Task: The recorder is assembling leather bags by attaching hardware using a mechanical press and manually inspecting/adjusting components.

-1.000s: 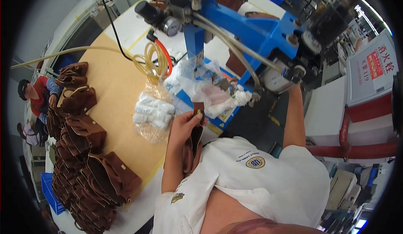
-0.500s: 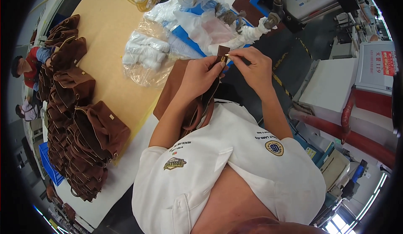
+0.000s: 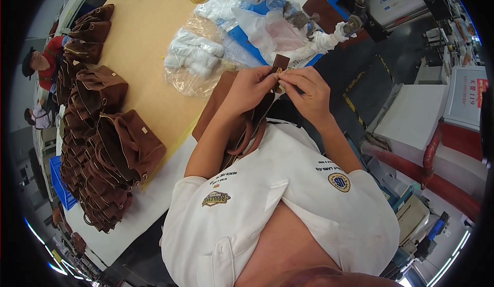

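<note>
In front of my chest I have a brown bag (image 3: 215, 107) with rounded handles (image 3: 250, 138); its body runs behind my left forearm. My left hand (image 3: 249, 89) is closed on the bag's brown tab (image 3: 281, 61), whose squared end sticks up past the fingers. A small gold-coloured fitting (image 3: 279, 71) shows on the tab between my two hands. My right hand (image 3: 310, 89) pinches thumb and fingers together right at this fitting. Whatever is between those fingertips is too small and covered to make out.
Many brown bags (image 3: 134, 148) are heaped on the table's left side, beside tan sheeting (image 3: 139, 40). Beyond my hands lie a clear plastic bag of white bundles (image 3: 193, 55) and crumpled wrapping (image 3: 272, 32). A machine arm wrapped in white (image 3: 329, 40) stands at far right. Another person (image 3: 46, 63) is at far left.
My right fingertips have closed in on the fitting, and the small pale tip that showed there is now covered. The whole view has shifted slightly; my left hand keeps its hold.
</note>
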`<state>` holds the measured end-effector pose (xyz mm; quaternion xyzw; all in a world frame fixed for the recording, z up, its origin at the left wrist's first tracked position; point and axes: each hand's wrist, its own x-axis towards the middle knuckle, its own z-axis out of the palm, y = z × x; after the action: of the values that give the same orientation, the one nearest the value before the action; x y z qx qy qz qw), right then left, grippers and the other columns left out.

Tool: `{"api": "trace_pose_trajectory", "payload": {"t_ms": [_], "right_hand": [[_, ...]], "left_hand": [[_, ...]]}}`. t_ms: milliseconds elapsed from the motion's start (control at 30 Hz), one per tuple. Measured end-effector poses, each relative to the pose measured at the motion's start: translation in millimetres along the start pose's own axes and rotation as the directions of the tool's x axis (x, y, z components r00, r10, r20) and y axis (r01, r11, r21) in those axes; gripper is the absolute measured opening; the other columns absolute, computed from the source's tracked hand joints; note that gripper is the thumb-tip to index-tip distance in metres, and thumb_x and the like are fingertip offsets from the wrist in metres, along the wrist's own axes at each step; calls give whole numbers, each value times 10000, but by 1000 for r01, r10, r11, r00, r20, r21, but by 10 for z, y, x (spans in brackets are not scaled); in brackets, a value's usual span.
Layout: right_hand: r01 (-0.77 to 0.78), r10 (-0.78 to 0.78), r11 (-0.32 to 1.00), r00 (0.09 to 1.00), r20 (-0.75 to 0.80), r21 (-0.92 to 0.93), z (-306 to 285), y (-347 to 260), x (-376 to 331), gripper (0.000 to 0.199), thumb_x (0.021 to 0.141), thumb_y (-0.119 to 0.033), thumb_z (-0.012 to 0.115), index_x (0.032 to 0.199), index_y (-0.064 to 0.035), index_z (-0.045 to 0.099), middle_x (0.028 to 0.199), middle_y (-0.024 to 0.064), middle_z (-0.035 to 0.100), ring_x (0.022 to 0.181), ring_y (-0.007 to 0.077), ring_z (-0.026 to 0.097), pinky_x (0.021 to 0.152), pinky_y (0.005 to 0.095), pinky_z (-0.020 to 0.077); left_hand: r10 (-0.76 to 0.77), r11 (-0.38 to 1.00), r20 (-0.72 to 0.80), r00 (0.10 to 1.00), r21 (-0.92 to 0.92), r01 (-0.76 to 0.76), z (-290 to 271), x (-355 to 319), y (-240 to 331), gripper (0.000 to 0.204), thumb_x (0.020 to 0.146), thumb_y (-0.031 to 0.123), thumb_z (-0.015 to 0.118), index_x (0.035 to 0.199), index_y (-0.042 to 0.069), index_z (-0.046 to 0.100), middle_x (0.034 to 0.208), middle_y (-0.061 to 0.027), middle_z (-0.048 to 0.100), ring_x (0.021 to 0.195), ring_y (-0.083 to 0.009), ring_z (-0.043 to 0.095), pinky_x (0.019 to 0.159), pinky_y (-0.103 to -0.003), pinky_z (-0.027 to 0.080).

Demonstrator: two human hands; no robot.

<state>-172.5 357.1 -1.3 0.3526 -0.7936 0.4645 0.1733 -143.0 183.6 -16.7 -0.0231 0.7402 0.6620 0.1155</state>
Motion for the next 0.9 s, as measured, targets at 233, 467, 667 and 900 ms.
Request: {"api": "trace_pose_trajectory", "payload": {"t_ms": [233, 467, 667, 900], "right_hand": [[-257, 251, 942, 966, 53, 216, 3, 76, 25, 161, 788, -89, 705, 931, -28, 666, 850, 45, 647, 742, 147, 601, 648, 254, 488], [-703, 612, 422, 687, 392, 573, -205, 157, 8, 131, 867, -144, 656, 872, -17, 623, 725, 11, 592, 635, 59, 531, 602, 207, 454], [-468, 754, 247, 643, 135, 848, -286, 252, 38, 116, 852, -133, 662, 804, -42, 611, 651, -22, 530, 536, 40, 420, 531, 179, 383], [-438, 853, 370, 510, -113, 819, -405, 552, 192, 89, 800, -85, 685, 744, -48, 626, 607, -47, 499, 543, 31, 416, 495, 191, 289]], "left_hand": [[-67, 955, 178, 982, -275, 115, -89, 16, 74, 290, 939, 215, 561, 1074, -35, 616, 914, -70, 676, 800, -102, 625, 715, -221, 474], [-180, 953, 385, 905, -159, 258, -50, 87, 411, 251, 925, 201, 573, 1004, -23, 652, 841, -48, 685, 727, -70, 605, 668, -212, 471], [-77, 997, 395, 915, 51, 62, 79, 432, 717, 253, 875, 210, 595, 815, -28, 657, 770, -62, 688, 631, -75, 582, 588, -227, 458], [-80, 974, 498, 864, -145, 174, 339, 918, 587, 196, 899, 196, 580, 898, 2, 603, 819, -91, 681, 678, -88, 595, 638, -216, 473]]}}
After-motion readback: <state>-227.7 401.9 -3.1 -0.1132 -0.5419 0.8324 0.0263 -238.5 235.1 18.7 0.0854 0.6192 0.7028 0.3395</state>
